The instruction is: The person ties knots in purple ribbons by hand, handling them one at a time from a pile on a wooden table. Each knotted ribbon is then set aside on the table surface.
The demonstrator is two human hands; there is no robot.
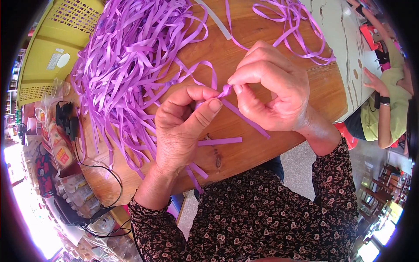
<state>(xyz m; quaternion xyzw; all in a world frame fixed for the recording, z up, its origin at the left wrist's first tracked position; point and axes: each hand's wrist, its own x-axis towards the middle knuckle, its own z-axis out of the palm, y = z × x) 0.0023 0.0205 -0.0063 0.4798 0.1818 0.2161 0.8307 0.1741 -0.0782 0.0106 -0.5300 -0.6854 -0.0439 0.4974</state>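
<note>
A twisted bit of purple ribbon (pixel 225 91) is pinched between my two hands, above the wooden table. My left hand (pixel 181 120) grips it between thumb and forefinger. From the right, my right hand (pixel 275 89) pinches the same ribbon with thumb and fingertip; it looks looped or knotted there. A loop of it rises behind the fingers, and flat tails hang down to the right and below my left hand. A large heap of purple ribbons (pixel 131 56) lies at the left, just beyond my left hand.
More loose purple ribbon (pixel 301 30) lies at the far right of the wooden table (pixel 262 146). A pale strip (pixel 214 19) rests at the far middle. A yellow crate (pixel 56 52), a black charger (pixel 65 118) with its cable and packaged goods stand left. Another person (pixel 388 96) sits beyond the marble-patterned table (pixel 349 56).
</note>
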